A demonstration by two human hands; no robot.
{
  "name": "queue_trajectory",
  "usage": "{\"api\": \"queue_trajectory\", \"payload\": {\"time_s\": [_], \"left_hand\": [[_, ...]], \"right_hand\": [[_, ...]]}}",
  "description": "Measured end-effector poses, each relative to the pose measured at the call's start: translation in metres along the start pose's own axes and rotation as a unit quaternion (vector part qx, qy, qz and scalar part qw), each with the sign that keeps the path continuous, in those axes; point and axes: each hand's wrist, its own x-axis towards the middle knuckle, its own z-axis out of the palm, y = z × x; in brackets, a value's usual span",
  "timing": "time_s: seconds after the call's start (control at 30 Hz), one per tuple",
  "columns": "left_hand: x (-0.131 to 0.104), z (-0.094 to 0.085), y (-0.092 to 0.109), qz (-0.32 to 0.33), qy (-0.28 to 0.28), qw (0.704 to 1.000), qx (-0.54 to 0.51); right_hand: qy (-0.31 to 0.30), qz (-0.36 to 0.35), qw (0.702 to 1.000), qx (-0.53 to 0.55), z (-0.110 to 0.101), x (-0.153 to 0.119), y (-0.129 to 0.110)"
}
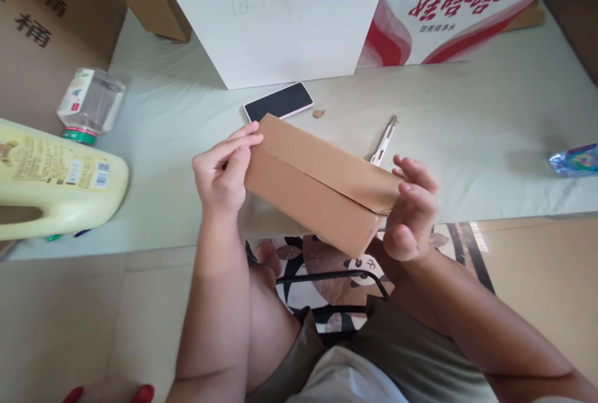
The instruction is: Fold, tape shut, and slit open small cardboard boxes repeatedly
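A closed brown cardboard box (317,185), long and narrow with a seam along its face, is held tilted above the table's front edge. My left hand (224,172) grips its left end, thumb on the near face. At the other end is my right hand (413,210), its fingers apart and curved beside the box's right end; whether they touch it is hard to tell. Behind the box lie a dark-screened phone (280,102), a small brown scrap (318,114) and a white box cutter (385,140), partly hidden by the box.
Large white cartons (289,23) stand at the back of the cloth-covered table (467,116). On the left are a yellow jug (60,179), a clear bottle (91,101) and a brown carton (47,35). A blue-labelled bottle (577,160) lies far right.
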Motion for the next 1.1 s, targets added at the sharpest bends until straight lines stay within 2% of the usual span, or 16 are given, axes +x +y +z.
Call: {"api": "queue_trajectory", "payload": {"time_s": [0.1, 0.2, 0.4, 0.57, 0.8, 0.97, 1.1], "left_hand": [[0.001, -0.002, -0.004, 0.007, 0.003, 1.000, -0.009], [0.000, -0.001, -0.004, 0.006, 0.005, 1.000, -0.013], [-0.002, 0.002, -0.002, 0.007, 0.006, 1.000, -0.013], [-0.002, 0.000, -0.004, 0.019, 0.004, 1.000, -0.020], [-0.003, -0.001, -0.002, 0.016, -0.021, 1.000, 0.014], [-0.002, 0.000, 0.000, 0.015, -0.006, 1.000, 0.006], [-0.001, -0.001, -0.001, 0.009, -0.006, 1.000, 0.006]], "right_hand": [[-0.004, -0.058, 0.998, 0.014, 0.005, 0.002, -0.006], [-0.021, -0.061, 0.998, 0.018, 0.012, 0.003, -0.009], [0.002, -0.073, 0.997, 0.038, 0.022, 0.004, -0.013], [-0.014, -0.099, 0.995, 0.028, 0.027, 0.006, -0.011], [0.005, -0.090, 0.995, 0.039, 0.032, -0.003, -0.002], [0.011, -0.077, 0.997, 0.019, 0.035, -0.007, -0.001], [0.007, -0.073, 0.996, 0.047, 0.032, -0.006, -0.006]]}}
